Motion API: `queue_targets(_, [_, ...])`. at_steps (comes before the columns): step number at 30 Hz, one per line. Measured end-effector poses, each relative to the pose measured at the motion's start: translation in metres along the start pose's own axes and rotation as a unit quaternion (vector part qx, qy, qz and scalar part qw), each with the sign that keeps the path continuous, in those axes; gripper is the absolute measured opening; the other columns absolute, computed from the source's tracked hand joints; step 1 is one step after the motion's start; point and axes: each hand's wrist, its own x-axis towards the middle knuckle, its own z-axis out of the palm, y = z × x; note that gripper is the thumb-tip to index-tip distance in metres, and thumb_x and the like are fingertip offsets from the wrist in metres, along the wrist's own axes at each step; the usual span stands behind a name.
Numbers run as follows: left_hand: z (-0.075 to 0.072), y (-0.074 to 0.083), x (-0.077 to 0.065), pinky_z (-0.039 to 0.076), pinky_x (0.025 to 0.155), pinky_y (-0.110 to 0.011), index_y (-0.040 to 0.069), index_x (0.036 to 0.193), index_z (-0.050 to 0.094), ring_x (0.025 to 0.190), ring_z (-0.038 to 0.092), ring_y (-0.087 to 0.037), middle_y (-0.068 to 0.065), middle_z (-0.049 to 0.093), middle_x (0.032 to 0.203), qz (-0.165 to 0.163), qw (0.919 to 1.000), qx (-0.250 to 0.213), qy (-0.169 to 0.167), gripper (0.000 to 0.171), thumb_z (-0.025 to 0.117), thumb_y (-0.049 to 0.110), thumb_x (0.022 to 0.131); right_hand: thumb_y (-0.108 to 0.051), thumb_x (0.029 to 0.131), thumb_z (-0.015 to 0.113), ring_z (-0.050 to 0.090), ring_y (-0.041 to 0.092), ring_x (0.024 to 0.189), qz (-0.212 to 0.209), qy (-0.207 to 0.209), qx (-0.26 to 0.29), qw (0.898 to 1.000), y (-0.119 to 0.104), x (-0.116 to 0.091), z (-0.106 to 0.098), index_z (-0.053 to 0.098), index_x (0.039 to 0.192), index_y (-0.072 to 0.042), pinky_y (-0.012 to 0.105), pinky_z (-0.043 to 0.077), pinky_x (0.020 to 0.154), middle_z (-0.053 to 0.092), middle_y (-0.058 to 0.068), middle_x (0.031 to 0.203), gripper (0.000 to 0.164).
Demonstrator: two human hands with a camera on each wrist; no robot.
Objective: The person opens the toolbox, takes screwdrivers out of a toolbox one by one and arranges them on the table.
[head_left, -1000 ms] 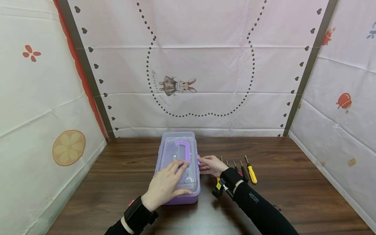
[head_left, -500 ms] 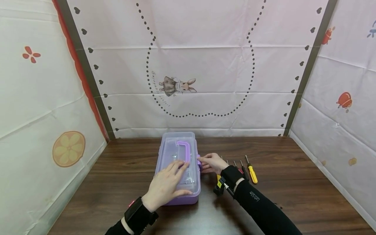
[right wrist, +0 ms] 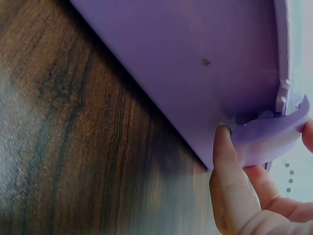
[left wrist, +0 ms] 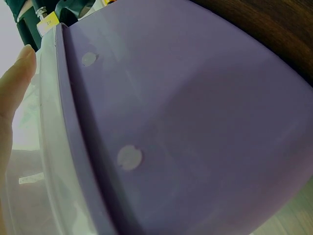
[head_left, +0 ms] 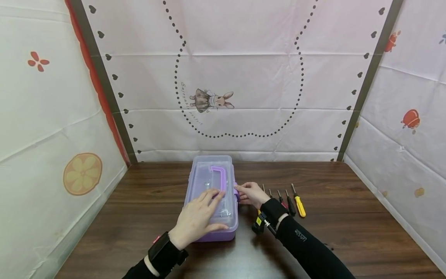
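Observation:
A purple storage box (head_left: 230, 235) with a clear lid (head_left: 205, 174) and a purple handle (head_left: 222, 176) stands lengthwise on the table. My left hand (head_left: 196, 217) rests on the lid with fingers spread; only its thumb (left wrist: 18, 81) shows in the left wrist view, beside the box's end wall (left wrist: 195, 107). At the right side, my right hand (head_left: 253, 194) pinches the box's purple latch (right wrist: 269, 139) between thumb and fingers. In the right wrist view the latch stands tilted out from the side wall, its upper edge near the lid's rim.
Several screwdrivers lie right of the box, among them a yellow one (head_left: 299, 206) and a black one (head_left: 290, 206), partly behind the right wrist. The wooden table (head_left: 146, 201) meets a patterned cloth back wall (head_left: 258, 97), with cloth walls on both sides.
The latch has swung slightly outward from the box in the right hand's fingers, and that hand has shifted a little. The left hand stays where it was on the lid.

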Motion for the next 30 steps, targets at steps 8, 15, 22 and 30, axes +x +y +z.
queue_targets(8, [0.000,0.000,0.000,0.058,0.085,-0.036,0.011,0.142,0.054,0.120,0.058,-0.024,-0.008,0.060,0.131,-0.001,1.0000,0.000,-0.002,0.096,0.066,0.076,0.072,-0.018,0.100,0.059,0.061,0.009,0.067,-0.016,-0.003,0.016,1.000,0.001,0.000,0.002,0.055,0.113,0.012,0.029,0.059,0.072,0.061,0.002,0.076,0.034])
queue_targets(15, [0.002,-0.002,0.000,0.057,0.085,-0.036,0.011,0.141,0.054,0.121,0.058,-0.025,-0.009,0.060,0.130,0.008,0.9999,0.002,0.006,0.095,0.067,0.075,0.072,-0.018,0.101,0.057,0.060,0.011,0.070,-0.033,0.020,-0.023,0.999,-0.001,-0.004,0.007,0.059,0.115,0.016,0.034,0.060,0.076,0.060,0.004,0.080,0.037])
queue_targets(22, [0.002,-0.003,-0.001,0.057,0.087,-0.036,0.010,0.141,0.054,0.121,0.058,-0.025,-0.009,0.060,0.130,0.013,0.9999,0.004,0.004,0.097,0.067,0.076,0.071,-0.016,0.103,0.052,0.061,0.010,0.071,-0.029,-0.003,-0.031,0.999,-0.005,-0.008,0.010,0.053,0.125,0.020,0.036,0.059,0.081,0.059,0.003,0.080,0.042])
queue_targets(30, [0.003,-0.003,0.000,0.057,0.085,-0.035,0.010,0.142,0.053,0.119,0.059,-0.024,-0.009,0.061,0.130,0.019,0.9996,0.016,0.014,0.099,0.066,0.077,0.071,-0.013,0.102,0.052,0.062,0.011,0.071,-0.054,-0.023,-0.138,0.989,-0.014,-0.008,0.005,0.063,0.114,0.017,0.035,0.060,0.080,0.066,0.009,0.080,0.035])
